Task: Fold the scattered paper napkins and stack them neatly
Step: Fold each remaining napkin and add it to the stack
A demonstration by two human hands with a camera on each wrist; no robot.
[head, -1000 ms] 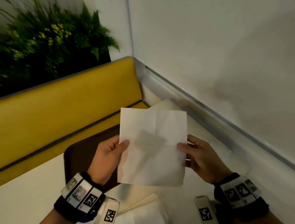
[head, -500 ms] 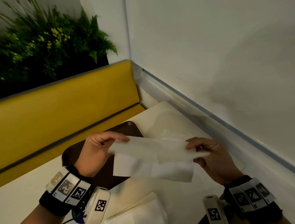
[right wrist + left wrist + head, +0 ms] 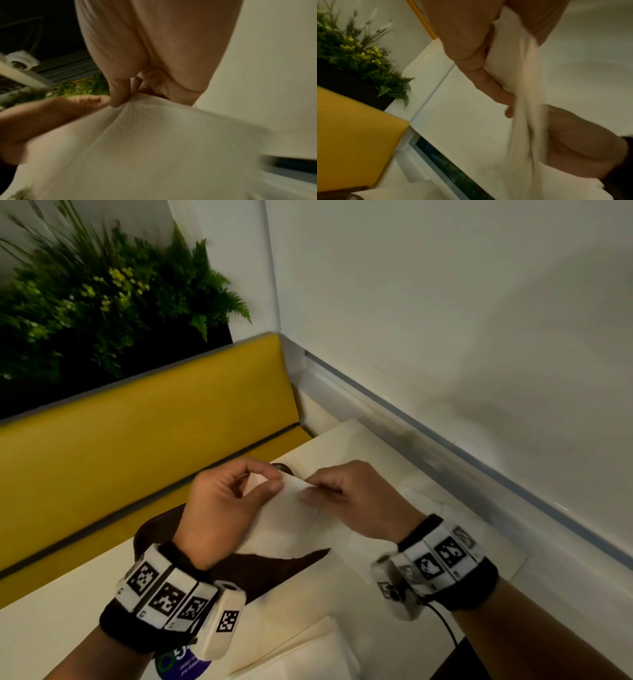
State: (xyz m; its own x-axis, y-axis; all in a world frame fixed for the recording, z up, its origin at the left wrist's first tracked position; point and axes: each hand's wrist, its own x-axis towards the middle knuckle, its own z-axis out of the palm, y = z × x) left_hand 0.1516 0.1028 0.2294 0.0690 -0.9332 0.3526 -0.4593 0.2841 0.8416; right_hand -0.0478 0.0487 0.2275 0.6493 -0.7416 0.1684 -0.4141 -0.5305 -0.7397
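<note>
A white paper napkin hangs folded between both hands above the table. My left hand pinches its top left edge with thumb and curled fingers. My right hand pinches the top right edge, close beside the left. In the left wrist view the napkin drapes down from the left hand, with the right hand on its far side. In the right wrist view the napkin spreads below the pinching fingertips. More white napkins lie stacked at the near table edge.
A dark brown tray lies on the cream table under the hands. A yellow bench back runs behind it, with green plants above. A white wall and its ledge close the right side.
The napkin was held open and upright, then folded over. My hands have come together at its top edge and moved away from me, and the napkin now hangs narrower.
</note>
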